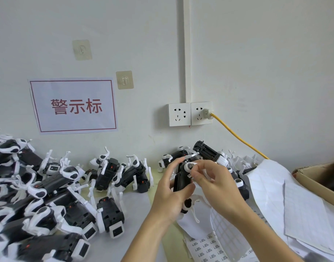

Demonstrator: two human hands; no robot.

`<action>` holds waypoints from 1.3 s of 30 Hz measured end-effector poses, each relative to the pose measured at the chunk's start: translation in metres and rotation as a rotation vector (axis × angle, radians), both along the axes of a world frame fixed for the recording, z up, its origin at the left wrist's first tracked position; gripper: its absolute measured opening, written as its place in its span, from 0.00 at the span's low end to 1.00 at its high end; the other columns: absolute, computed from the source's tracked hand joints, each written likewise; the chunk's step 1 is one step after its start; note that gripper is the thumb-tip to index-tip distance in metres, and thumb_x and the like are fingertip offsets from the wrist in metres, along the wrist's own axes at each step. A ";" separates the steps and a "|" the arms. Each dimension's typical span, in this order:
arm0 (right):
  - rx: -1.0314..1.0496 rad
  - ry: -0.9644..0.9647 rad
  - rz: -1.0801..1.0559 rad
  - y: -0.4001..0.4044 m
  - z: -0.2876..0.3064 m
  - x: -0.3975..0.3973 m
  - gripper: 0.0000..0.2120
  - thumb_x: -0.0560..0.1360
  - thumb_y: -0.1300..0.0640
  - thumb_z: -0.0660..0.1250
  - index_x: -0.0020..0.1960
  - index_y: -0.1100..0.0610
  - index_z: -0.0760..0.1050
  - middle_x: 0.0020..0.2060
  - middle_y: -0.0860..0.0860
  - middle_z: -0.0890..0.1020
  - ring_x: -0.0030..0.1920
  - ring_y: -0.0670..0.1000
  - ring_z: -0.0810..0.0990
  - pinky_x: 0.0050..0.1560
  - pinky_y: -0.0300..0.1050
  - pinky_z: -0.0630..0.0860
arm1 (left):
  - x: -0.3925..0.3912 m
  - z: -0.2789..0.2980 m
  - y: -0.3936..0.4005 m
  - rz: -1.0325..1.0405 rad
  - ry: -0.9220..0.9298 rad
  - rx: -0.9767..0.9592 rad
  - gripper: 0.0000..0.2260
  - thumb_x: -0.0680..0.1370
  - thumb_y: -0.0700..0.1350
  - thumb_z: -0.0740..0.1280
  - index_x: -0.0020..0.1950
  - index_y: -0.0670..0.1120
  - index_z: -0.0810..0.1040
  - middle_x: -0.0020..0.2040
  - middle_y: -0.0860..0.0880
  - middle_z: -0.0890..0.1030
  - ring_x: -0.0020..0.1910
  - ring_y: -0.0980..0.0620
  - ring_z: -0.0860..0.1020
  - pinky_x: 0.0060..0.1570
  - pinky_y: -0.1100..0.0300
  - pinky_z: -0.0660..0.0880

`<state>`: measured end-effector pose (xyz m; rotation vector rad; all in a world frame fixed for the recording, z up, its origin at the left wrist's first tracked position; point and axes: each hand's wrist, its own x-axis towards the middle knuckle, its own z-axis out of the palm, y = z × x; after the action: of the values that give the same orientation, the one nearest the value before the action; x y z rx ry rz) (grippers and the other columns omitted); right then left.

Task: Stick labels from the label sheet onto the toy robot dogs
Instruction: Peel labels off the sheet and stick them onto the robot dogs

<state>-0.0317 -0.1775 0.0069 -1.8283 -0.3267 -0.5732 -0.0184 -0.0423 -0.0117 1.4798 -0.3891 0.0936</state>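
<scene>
A: Item one, the surface. Pale, pushed up against a white wall. Landmark for everything that follows: the double wall socket.

B: Fixtures near the socket?

A: A white conduit rises straight above it. A yellow cable is plugged into its right half and slopes down to the right. Left of the socket, a red-bordered paper sign; above that, two clear adhesive hooks.

B: Stock on the surface?

A: Down-left of the socket, a dense heap of toy robot dogs, black bodies, white legs, reaching the left edge of view. Directly below the socket, a smaller cluster of dogs against the wall. Down-right, loose label sheets piled and overlapping, and a printed label sheet at the bottom edge. Far right of the socket, a cardboard box, partly cut off.

B: Hands?

A: Below the socket, raised over the sheets. Left hand wraps its fingers round one held toy dog. Right hand pinches at the dog's upper end by a white leg; whether a label sits under the fingertips, cannot tell.

B: Open room?

A: A bare strip of surface below the socket, between the heap and the sheets.
</scene>
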 end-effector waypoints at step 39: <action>-0.170 -0.087 -0.138 -0.002 -0.004 0.006 0.11 0.77 0.66 0.70 0.40 0.53 0.83 0.49 0.39 0.80 0.52 0.33 0.75 0.45 0.27 0.71 | 0.007 -0.004 0.002 -0.030 0.017 -0.030 0.26 0.70 0.46 0.73 0.61 0.73 0.77 0.43 0.49 0.83 0.41 0.56 0.78 0.43 0.70 0.75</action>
<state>-0.0258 -0.1797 0.0030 -2.0046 -0.3168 -0.7413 -0.0113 -0.0400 -0.0162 1.4436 -0.3937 0.0628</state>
